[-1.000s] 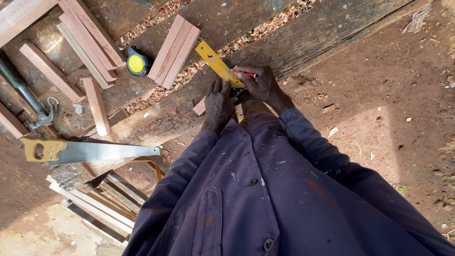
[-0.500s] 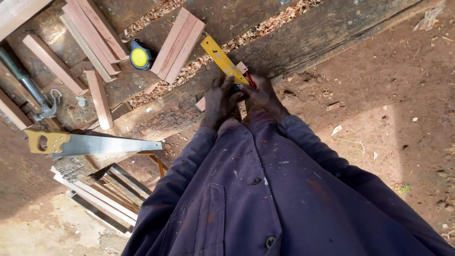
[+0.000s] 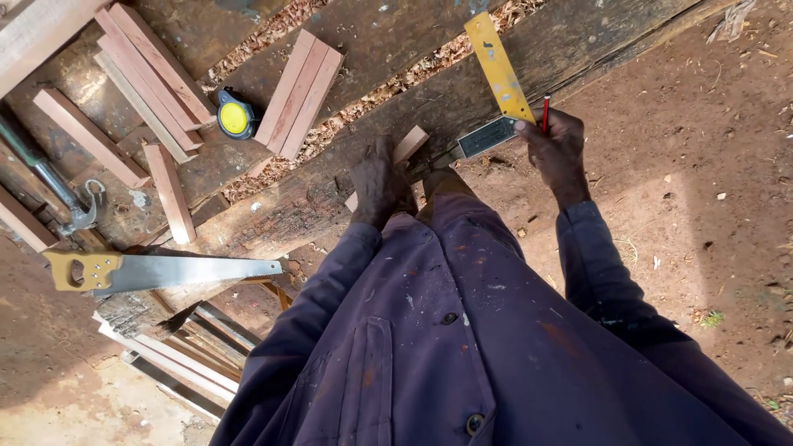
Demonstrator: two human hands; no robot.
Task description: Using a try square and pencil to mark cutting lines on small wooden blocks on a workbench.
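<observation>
We are observing the right hand (image 3: 555, 147) gripping two tools at once: a yellow-bladed try square (image 3: 498, 76), held where blade meets dark stock, and a red pencil (image 3: 545, 112) standing up between the fingers, presumably so both are staying ready without a second grasp. The square is hanging lifted over the edge of the weathered plank bench (image 3: 273, 216) rather than bearing on any piece. The left hand (image 3: 377, 183) is lying flat, fingers spread, pressing on a short reddish wood block (image 3: 409, 145) at the bench edge (only its far end is showing past the hand), a hold that appears meant to keep the block from shifting. The two hands are working well apart. Beyond, we are noting a yellow tape measure (image 3: 235, 116) sitting beside a pair of cut strips (image 3: 298, 92), further cut lengths (image 3: 149, 83) grouped at upper left, and a handsaw (image 3: 157, 271) lying with its blade along the near bench edge, within reach. Sawdust is filling the gaps between planks.
</observation>
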